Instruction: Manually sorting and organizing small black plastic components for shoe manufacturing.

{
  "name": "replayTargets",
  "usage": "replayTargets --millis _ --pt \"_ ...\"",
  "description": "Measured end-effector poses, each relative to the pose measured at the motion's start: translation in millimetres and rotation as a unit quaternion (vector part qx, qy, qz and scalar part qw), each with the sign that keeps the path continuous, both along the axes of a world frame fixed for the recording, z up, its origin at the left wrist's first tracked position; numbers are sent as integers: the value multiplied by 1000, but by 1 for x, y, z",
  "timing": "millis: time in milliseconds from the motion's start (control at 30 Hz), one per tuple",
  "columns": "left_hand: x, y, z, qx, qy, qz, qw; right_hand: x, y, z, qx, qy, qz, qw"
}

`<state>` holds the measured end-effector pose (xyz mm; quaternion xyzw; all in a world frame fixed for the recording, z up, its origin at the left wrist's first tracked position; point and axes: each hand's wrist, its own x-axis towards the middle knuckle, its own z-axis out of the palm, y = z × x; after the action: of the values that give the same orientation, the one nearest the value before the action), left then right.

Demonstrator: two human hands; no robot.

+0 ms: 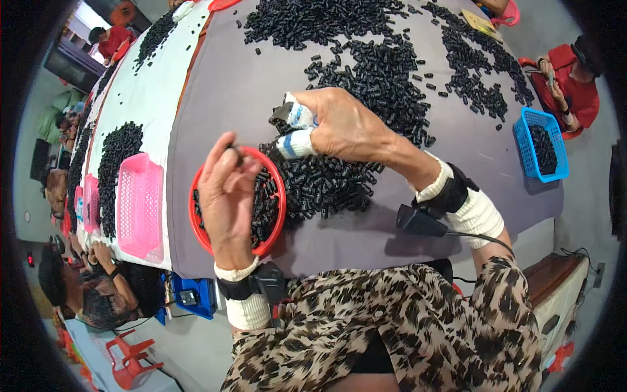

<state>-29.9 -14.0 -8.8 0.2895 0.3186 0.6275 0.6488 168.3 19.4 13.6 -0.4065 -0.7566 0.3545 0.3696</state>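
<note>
The left hand is raised over the red basket, fingers loosely curled; whether they grasp a part cannot be determined. The right hand, fingers taped, is bent above the pile; its grip is likewise unclear. Black parts lie on the grey worktop and inside the basket.

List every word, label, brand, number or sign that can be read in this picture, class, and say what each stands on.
None can be read.
White wraps with blue markings on the bare right hand: too blurred to read.
Flat yellow object near the upper right: too small.
Small black cylindrical pieces: no lettering distinguishable.
</note>
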Motion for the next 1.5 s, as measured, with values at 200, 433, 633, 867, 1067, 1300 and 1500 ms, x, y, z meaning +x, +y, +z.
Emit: replayTargets --millis 200,433,633,867,1067,1300,1500 --pt "-67 -1 -45 -26 93 87 991 17 1 -21 -55 12 -17 998" --pt "-16 9 -65 17 417 25 908 50 -1 -40 -125 -3 -82 989" --pt "69 9 -95 216 652 -122 717 56 -8 -35 -145 10 -93 985" --pt "95 11 -126 306 722 -79 615 70 -14 -52 -156 24 -87 984" --pt "77 26 -88 92 457 -173 867 69 -12 -49 -152 29 -77 985" --pt "32 30 -17 43 -162 -196 966 36 -10 -19 -136 44 19 989" --pt "16 20 -1 75 -210 -197 955 -4 -3 6 -102 43 61 992"
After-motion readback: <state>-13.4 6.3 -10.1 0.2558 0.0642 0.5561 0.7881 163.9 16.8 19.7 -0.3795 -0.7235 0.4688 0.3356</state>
